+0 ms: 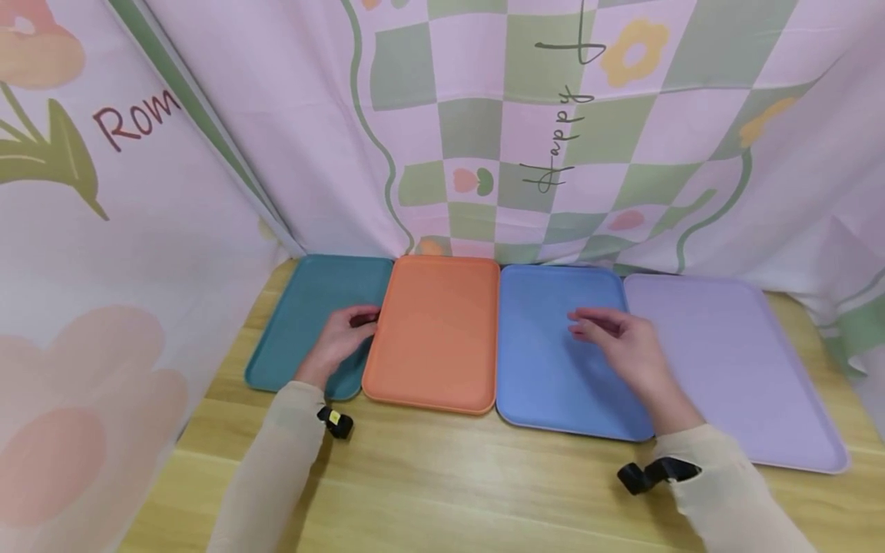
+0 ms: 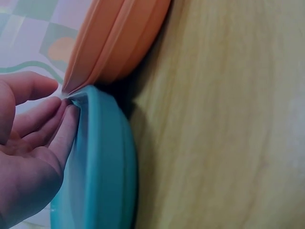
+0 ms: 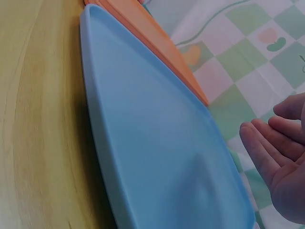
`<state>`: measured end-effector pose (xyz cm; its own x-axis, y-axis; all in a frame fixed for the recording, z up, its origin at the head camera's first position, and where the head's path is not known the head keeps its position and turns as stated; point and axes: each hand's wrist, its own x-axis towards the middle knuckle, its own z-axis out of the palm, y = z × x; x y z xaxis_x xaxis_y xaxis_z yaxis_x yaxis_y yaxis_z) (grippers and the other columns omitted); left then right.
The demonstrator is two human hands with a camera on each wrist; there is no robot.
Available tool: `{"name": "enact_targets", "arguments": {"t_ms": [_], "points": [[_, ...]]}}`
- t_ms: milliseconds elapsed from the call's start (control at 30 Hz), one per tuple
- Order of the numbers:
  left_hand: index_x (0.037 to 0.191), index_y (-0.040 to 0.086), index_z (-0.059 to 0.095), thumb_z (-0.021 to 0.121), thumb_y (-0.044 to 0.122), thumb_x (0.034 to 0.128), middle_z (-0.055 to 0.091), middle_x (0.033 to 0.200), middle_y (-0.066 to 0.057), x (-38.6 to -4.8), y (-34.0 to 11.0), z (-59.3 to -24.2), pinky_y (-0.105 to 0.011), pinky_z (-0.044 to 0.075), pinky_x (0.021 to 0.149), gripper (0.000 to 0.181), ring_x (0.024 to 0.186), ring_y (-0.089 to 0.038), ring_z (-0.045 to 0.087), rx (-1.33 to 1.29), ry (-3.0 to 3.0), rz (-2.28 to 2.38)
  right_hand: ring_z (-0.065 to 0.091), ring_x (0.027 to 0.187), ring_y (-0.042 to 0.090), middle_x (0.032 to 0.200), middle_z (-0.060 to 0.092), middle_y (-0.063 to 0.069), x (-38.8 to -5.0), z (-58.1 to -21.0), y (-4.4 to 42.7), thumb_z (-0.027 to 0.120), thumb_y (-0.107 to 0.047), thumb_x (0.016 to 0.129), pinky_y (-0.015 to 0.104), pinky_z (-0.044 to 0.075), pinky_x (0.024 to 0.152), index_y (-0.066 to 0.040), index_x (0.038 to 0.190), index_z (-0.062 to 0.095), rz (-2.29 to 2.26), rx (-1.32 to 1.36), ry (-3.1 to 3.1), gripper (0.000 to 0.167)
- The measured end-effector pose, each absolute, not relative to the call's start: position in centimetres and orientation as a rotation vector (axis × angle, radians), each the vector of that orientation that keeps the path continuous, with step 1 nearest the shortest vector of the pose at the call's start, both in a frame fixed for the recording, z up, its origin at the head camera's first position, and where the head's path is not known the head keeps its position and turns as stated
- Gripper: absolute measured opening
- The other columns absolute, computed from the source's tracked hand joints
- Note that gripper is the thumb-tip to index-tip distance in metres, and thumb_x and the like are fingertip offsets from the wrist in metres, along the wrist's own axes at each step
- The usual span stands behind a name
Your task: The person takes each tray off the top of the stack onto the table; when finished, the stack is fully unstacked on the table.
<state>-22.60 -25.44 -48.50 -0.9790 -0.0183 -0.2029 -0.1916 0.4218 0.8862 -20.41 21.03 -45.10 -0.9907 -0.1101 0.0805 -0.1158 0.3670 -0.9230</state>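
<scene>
Four trays would be a count, so several trays lie side by side: teal (image 1: 290, 338), orange (image 1: 435, 330), blue (image 1: 539, 361) and purple (image 1: 733, 369). Over the right side of the teal tray, my left hand (image 1: 340, 338) reaches to the seam with the orange one. In the left wrist view, its fingertips (image 2: 71, 112) meet the rims there, while the thumb stays apart; whether they press is hard to tell. My right hand (image 1: 625, 342) hovers above the blue tray, casting a shadow on it, fingers relaxed and holding nothing.
The trays lie on a wooden table (image 1: 429, 484), their far edges close to a patterned curtain (image 1: 470, 130). Another printed cloth (image 1: 138, 253) hangs on the left. A black wrist camera (image 1: 336, 422) is strapped at the left sleeve, another camera (image 1: 646, 475) at the right.
</scene>
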Motion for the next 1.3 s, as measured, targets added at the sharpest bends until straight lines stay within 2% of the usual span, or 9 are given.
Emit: {"name": "enact_targets", "arguments": {"t_ms": [67,200,667,933,1133,1300], "points": [[0.148,0.003,0.064,0.068,0.013,0.1048,0.064,0.149,-0.020,-22.6,-25.4,-48.5,-0.052,0.053,0.116,0.044,0.139,-0.037,0.059,-0.190,2.510,1.584,0.074,0.091,-0.009,0.130,0.075,0.028,-20.5,-45.2,20.5,0.065,-0.014,0.109,0.020,0.064,0.084,0.012,0.138,0.066,1.761,0.218,-2.604,0.039],[0.149,0.002,0.063,0.068,0.013,0.1048,0.063,0.149,-0.021,-22.6,-25.5,-48.5,-0.052,0.052,0.116,0.046,0.140,-0.038,0.058,-0.174,2.511,1.585,0.073,0.092,-0.010,0.134,0.070,0.034,-20.7,-45.3,19.4,0.064,-0.013,0.109,0.020,0.064,0.085,0.013,0.139,0.065,1.793,0.215,-2.614,0.039],[0.149,0.001,0.062,0.067,0.013,0.1049,0.063,0.149,-0.022,-22.7,-25.3,-48.7,-0.053,0.051,0.117,0.046,0.140,-0.038,0.058,-0.173,2.517,1.583,0.071,0.090,-0.012,0.132,0.072,0.032,-21.4,-46.0,16.6,0.064,-0.011,0.108,0.025,0.066,0.088,0.011,0.138,0.067,1.819,0.217,-2.648,0.037],[0.149,0.001,0.062,0.066,0.013,0.1049,0.063,0.149,-0.021,-22.6,-25.3,-48.5,-0.052,0.053,0.115,0.046,0.139,-0.038,0.059,-0.178,2.523,1.578,0.070,0.088,-0.012,0.131,0.072,0.032,-21.9,-46.4,14.9,0.064,-0.009,0.108,0.020,0.064,0.086,0.012,0.137,0.067,1.856,0.227,-2.642,0.036],[0.149,0.001,0.062,0.066,0.011,0.1057,0.063,0.149,-0.021,-22.5,-25.3,-48.6,-0.053,0.052,0.116,0.044,0.139,-0.038,0.058,-0.179,2.506,1.604,0.073,0.090,-0.006,0.131,0.073,0.032,-22.4,-46.9,13.8,0.063,-0.009,0.109,0.019,0.063,0.086,0.012,0.138,0.066,1.875,0.193,-2.659,0.036],[0.149,0.002,0.062,0.065,0.012,0.1063,0.062,0.149,-0.021,-22.5,-25.3,-48.5,-0.053,0.051,0.117,0.044,0.140,-0.038,0.058,-0.178,2.501,1.603,0.075,0.091,0.002,0.124,0.077,0.027,-22.7,-47.3,12.9,0.068,-0.017,0.107,0.018,0.060,0.077,0.008,0.136,0.070,1.795,0.144,-2.731,0.039]]}}
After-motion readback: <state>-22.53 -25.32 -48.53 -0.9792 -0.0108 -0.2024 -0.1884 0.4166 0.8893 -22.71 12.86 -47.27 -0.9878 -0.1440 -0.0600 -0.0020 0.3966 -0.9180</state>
